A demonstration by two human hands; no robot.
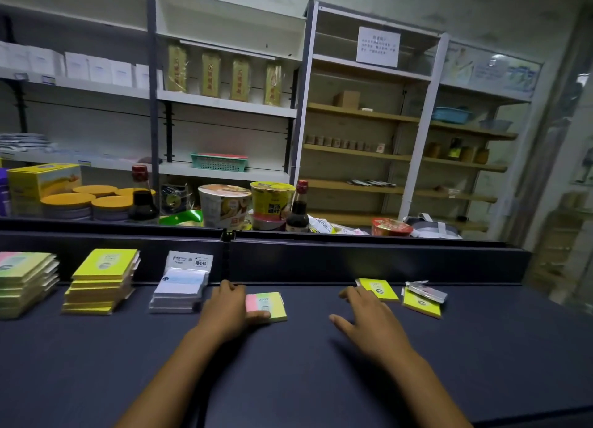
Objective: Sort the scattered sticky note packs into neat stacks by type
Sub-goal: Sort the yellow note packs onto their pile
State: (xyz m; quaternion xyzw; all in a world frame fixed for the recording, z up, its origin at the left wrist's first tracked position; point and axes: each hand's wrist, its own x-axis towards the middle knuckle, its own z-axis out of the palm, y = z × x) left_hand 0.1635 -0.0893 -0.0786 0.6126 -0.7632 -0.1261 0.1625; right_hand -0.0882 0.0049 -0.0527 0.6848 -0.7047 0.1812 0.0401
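Left hand (229, 309) on pink-and-yellow pack (268, 305), right hand (369, 315) beside yellow pack (380, 289)

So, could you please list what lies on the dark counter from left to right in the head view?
Multicolour stack → yellow stack → white stack → left hand → pink-and-yellow pack → right hand.

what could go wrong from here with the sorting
1. The left hand grips the pink-and-yellow pack right beside the white pack stack; a careless sweep leftward might knock that stack askew.
2. The right hand reaches toward the yellow pack with open fingers; it could push the pack against the back wall rather than lift it.
3. The silvery pack lies tilted on another yellow pack and may slide off if that one is pulled.
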